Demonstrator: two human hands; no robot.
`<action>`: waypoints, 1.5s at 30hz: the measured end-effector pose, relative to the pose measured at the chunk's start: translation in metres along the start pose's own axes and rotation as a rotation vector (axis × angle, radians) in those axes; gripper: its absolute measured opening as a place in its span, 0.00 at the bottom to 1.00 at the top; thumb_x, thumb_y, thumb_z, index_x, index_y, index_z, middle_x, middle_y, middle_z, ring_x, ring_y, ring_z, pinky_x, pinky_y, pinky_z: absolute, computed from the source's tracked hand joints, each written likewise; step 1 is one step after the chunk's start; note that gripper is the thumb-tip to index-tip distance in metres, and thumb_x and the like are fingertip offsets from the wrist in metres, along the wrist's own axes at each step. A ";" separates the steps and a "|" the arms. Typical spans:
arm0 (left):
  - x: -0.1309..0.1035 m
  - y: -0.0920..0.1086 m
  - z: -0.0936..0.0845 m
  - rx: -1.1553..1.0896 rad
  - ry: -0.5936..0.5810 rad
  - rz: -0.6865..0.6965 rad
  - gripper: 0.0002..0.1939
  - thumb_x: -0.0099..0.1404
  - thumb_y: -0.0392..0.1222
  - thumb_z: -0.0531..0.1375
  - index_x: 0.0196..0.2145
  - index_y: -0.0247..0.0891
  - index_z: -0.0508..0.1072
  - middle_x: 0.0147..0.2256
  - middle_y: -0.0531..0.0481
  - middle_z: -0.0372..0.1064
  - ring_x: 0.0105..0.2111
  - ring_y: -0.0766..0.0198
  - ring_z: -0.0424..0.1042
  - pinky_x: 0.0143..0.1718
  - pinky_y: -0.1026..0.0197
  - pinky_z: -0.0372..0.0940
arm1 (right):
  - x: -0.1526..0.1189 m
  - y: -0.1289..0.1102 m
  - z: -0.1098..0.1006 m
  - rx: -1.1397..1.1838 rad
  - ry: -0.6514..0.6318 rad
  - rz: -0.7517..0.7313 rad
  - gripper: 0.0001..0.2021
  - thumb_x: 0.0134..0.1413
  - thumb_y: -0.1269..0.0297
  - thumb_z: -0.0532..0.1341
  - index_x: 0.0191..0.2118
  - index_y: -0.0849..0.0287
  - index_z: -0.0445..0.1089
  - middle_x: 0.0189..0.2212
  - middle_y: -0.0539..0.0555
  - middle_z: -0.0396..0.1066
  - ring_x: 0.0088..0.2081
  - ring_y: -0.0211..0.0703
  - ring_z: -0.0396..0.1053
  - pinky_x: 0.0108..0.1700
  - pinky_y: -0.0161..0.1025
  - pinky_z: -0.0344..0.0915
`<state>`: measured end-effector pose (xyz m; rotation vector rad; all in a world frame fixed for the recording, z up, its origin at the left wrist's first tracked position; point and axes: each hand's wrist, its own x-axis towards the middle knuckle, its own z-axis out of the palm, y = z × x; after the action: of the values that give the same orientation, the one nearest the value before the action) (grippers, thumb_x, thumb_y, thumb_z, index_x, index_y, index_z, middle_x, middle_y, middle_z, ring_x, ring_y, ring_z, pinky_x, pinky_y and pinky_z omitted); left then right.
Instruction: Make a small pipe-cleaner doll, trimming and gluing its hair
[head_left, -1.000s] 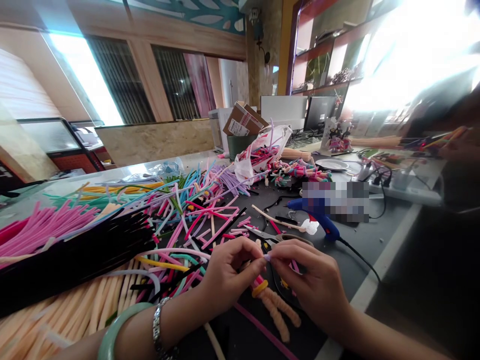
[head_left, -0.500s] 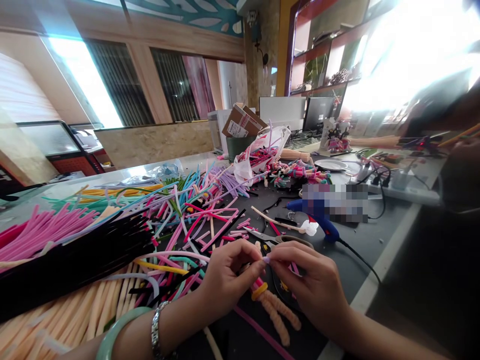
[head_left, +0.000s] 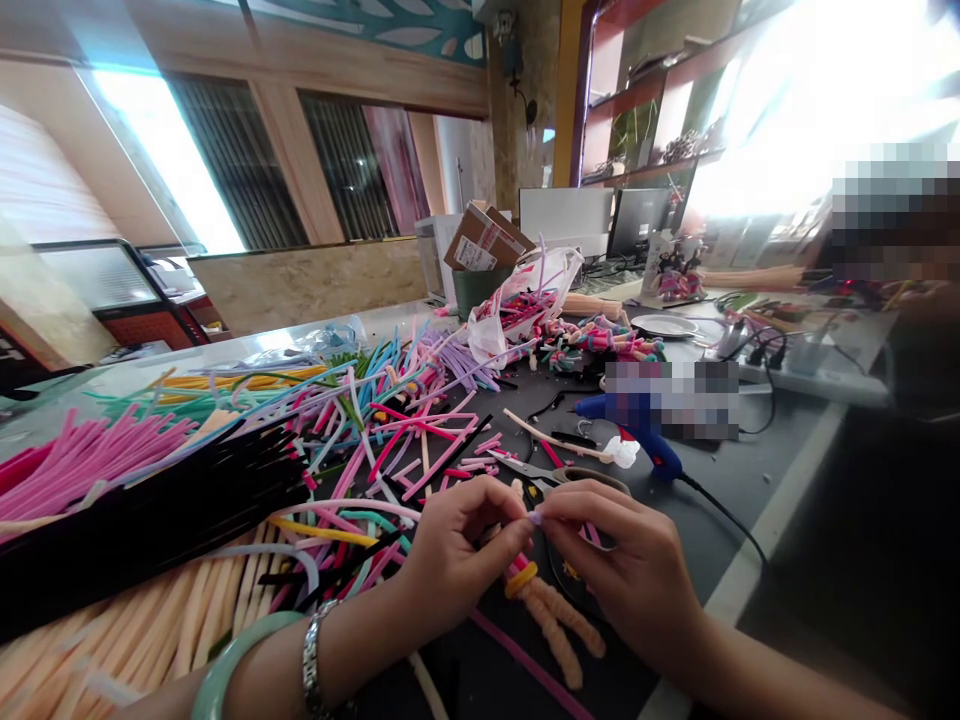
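My left hand and my right hand meet at the fingertips over the dark tabletop. Between them they pinch a small lilac pipe cleaner piece; most of it is hidden by the fingers. Under my hands lies a pipe cleaner doll with twisted peach legs, a yellow ring at its waist and a pink body; its upper part is largely covered. Just beyond my fingertips rest scissors, blades partly open. A blue glue gun lies to the right, its cord running toward the table edge.
Loose pipe cleaners in many colours cover the left side, with a black bundle and a peach bundle close by. Farther back are several small dolls, a cardboard box, a white plate and a power strip.
Hardly anything differs. Both hands keep the same pinch on the lilac piece, and the view has shifted very slightly.
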<state>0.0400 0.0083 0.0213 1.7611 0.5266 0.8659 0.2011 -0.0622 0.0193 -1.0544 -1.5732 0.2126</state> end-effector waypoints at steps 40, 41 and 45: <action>0.000 0.000 0.000 0.002 -0.015 0.004 0.06 0.61 0.40 0.60 0.31 0.35 0.68 0.26 0.51 0.67 0.25 0.68 0.67 0.26 0.67 0.63 | -0.003 0.001 -0.002 -0.021 -0.038 -0.055 0.07 0.56 0.74 0.60 0.36 0.55 0.73 0.31 0.51 0.73 0.33 0.38 0.72 0.35 0.32 0.67; 0.000 -0.001 -0.001 0.002 -0.018 0.006 0.06 0.62 0.40 0.60 0.31 0.35 0.68 0.26 0.51 0.67 0.25 0.68 0.67 0.27 0.67 0.63 | -0.003 0.001 -0.002 -0.026 -0.038 -0.062 0.07 0.55 0.74 0.60 0.36 0.55 0.73 0.31 0.51 0.73 0.33 0.37 0.72 0.35 0.31 0.67; 0.000 -0.002 -0.001 0.020 -0.021 0.005 0.06 0.62 0.41 0.60 0.31 0.36 0.68 0.26 0.51 0.67 0.27 0.67 0.67 0.29 0.66 0.63 | -0.003 0.000 -0.003 -0.060 -0.024 -0.107 0.07 0.55 0.75 0.60 0.36 0.57 0.73 0.31 0.51 0.74 0.33 0.37 0.72 0.35 0.30 0.67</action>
<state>0.0395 0.0099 0.0193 1.7886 0.5189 0.8471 0.2030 -0.0655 0.0184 -1.0142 -1.6616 0.1059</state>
